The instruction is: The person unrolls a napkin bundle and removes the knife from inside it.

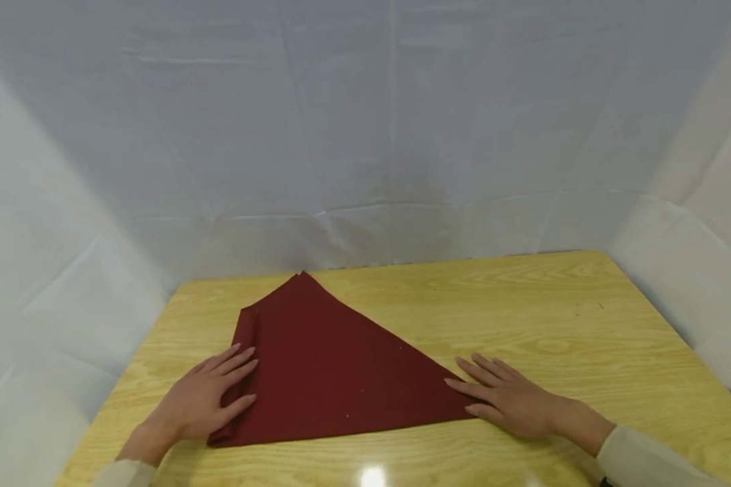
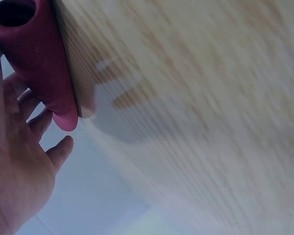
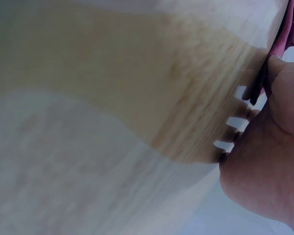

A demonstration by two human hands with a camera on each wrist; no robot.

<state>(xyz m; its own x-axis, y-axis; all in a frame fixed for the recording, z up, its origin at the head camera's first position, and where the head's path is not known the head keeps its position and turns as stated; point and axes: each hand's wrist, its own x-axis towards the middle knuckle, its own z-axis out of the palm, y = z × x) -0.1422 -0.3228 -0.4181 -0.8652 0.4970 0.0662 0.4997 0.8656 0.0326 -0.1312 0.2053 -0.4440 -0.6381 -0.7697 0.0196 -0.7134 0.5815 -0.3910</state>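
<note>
A dark red cloth (image 1: 335,358) lies folded into a rough triangle, its peak toward the back of the table. Its left side is rolled over into a tube, whose hollow end shows on the rolled edge (image 2: 36,54) in the left wrist view. My left hand (image 1: 204,392) rests on that rolled edge with fingers spread and nearly straight. At the narrow right corner, my right hand (image 1: 512,399) lies flat, thumb and index fingertip on the cloth and the other fingers over the wood. In the right wrist view a strip of the cloth (image 3: 283,36) shows beside the right thumb.
The wooden table (image 1: 554,318) has rounded back corners. White sheeting (image 1: 396,135) hangs behind it and on both sides. A bright light reflection sits at the table's front, below the cloth.
</note>
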